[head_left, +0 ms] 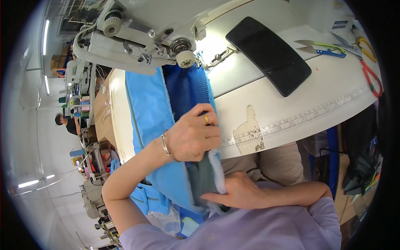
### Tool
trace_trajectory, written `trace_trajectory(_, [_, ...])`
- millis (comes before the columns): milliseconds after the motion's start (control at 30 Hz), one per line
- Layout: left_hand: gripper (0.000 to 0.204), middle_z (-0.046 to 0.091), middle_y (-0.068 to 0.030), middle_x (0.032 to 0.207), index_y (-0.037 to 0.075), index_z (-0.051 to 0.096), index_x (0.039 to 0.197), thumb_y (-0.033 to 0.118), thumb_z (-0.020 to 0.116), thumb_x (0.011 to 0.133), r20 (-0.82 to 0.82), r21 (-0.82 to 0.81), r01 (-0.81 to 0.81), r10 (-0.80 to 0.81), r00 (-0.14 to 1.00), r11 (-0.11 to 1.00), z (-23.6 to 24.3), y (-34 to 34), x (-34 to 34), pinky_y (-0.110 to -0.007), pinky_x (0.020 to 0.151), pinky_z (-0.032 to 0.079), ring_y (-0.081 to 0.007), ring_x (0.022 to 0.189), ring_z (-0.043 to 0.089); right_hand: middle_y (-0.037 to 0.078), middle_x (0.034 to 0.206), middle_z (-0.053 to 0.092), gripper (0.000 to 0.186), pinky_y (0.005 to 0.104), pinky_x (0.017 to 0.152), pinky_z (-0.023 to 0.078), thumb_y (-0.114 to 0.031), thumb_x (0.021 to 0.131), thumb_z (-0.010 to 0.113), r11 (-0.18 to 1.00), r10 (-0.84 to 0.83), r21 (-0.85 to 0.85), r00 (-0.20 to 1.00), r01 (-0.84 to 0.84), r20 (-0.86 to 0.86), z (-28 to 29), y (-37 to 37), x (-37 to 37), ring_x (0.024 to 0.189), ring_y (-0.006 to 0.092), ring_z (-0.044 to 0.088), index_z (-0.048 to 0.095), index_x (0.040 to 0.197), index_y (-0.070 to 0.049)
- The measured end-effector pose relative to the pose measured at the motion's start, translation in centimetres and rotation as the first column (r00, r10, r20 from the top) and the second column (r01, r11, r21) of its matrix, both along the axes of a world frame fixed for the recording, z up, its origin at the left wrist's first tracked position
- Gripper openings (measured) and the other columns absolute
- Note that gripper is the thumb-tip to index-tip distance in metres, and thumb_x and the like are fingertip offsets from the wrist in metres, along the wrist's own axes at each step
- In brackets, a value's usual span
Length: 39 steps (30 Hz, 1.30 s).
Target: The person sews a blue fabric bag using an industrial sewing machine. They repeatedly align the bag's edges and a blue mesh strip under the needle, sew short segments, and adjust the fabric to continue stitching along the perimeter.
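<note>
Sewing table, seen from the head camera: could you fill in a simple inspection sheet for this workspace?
Surface: white tabletop, ruler scale along its front edge, worn patch beside it.
Job's things: blue fabric with darker blue mesh, reaching under the sewing machine.
Clutter: black phone, several cutting tools, including red-handled scissors.
Grippers: bare hands; left hand grips the fabric, right hand touches its pale edging, grip partly hidden.
Cables: pale cable among the machines at left.
Surroundings: more machines, thread spools, another person in dark clothing.
</note>
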State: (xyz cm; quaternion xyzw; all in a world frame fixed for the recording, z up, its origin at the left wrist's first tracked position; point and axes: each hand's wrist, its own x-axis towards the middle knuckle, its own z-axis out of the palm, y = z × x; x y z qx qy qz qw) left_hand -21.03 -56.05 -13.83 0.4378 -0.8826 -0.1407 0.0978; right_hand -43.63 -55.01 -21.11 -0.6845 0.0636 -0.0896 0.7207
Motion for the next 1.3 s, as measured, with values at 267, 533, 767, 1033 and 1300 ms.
trace_trajectory(267, [0.025,0.07,-0.0046,0.1,0.012,0.069,0.079,-0.003,0.06,0.061,-0.085,-0.166,-0.171,0.159,0.984,0.971,-1.2,2.5,-0.6,-0.056,0.101,0.047,-0.0309,0.102,0.063,0.003,0.076,0.063,0.028,0.0315,0.054,0.049,-0.029,0.085,0.08,0.746,-0.212,-0.556,0.921,0.368,0.326,0.4,-5.2,-1.2,0.063,0.0169,0.064,0.062,0.077,-0.009])
trace_trajectory(533, [0.043,0.068,-0.0162,0.122,0.003,0.072,0.114,-0.006,0.061,0.074,-0.104,-0.268,-0.543,0.537,0.837,0.796,-1.2,4.7,-0.7,-0.043,0.093,0.053,-0.0358,0.105,0.066,0.013,0.105,0.062,0.03,0.0429,0.095,0.051,-0.01,0.073,0.069,0.354,-0.198,-0.787,0.863,0.505,0.465,1.8,-9.1,1.6,0.109,0.0334,0.06,0.067,0.102,0.002])
trace_trajectory(767, [0.031,0.065,-0.0141,0.107,0.004,0.066,0.1,0.012,0.081,0.073,-0.101,-0.141,-0.584,0.575,0.812,0.799,0.3,5.3,-1.8,-0.041,0.086,0.052,-0.0347,0.099,0.064,0.014,0.114,0.061,0.032,0.0438,0.103,0.044,-0.01,0.077,0.066,0.349,-0.075,-0.859,0.925,0.374,0.373,1.6,-9.3,2.5,0.12,0.0325,0.054,0.066,0.106,0.003])
trace_trajectory(1033, [0.024,0.063,-0.0064,0.085,0.007,0.065,0.086,0.012,0.083,0.072,-0.113,-0.135,-0.523,0.511,0.852,0.842,-0.1,7.5,-2.1,-0.04,0.075,0.051,-0.0286,0.087,0.063,0.013,0.122,0.061,0.037,0.0428,0.104,0.042,-0.013,0.08,0.065,0.324,-0.003,-0.889,0.94,0.324,0.342,1.8,-9.6,2.6,0.125,0.0312,0.052,0.066,0.114,0.002])
trace_trajectory(1300, [0.018,0.072,-0.0095,0.098,0.005,0.066,0.083,0.008,0.084,0.078,-0.359,0.139,-0.537,0.548,0.756,0.832,2.7,7.7,0.7,-0.041,0.086,0.054,-0.0281,0.09,0.067,0.013,0.117,0.065,0.028,0.0423,0.103,0.044,-0.014,0.081,0.064,0.322,0.082,-0.894,0.932,0.311,0.353,2.0,-9.3,4.4,0.119,0.029,0.057,0.068,0.105,0.0])
